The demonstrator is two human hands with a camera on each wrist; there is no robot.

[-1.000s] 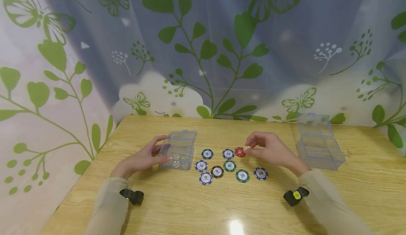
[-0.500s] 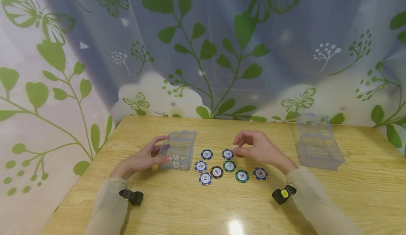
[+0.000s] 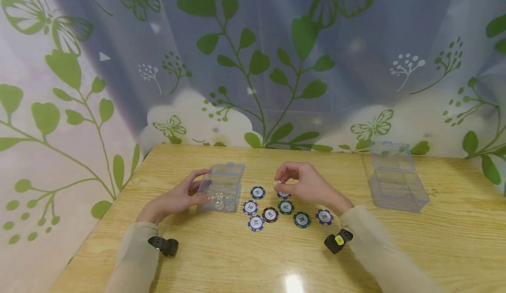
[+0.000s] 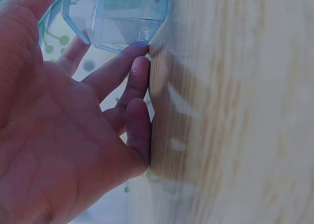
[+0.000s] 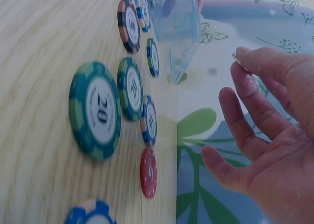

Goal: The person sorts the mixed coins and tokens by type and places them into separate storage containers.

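At the left of the table in the head view stands a clear plastic box (image 3: 228,182) with its lid raised. Several silvery coins (image 3: 219,201) lie inside it. My left hand (image 3: 182,198) steadies this box, thumb on the near side and fingers round the far left. Between thumb and index finger, my right hand (image 3: 302,184) pinches a small shiny coin (image 5: 239,61), held above the table. Below and around that hand lie poker chips: a green 20 chip (image 5: 95,110), a red chip (image 5: 149,172) and a dark 100 chip (image 3: 270,215) among them.
A second clear plastic box (image 3: 399,192), lid up, stands at the right of the wooden table (image 3: 221,258). A blue chip (image 3: 324,216) lies near my right wrist. A leaf-printed curtain (image 3: 253,86) hangs behind the table's back edge.
My right hand has moved left with the coin, from beside the red chip to over the blue chip left of it. My left hand and the box have stayed put.
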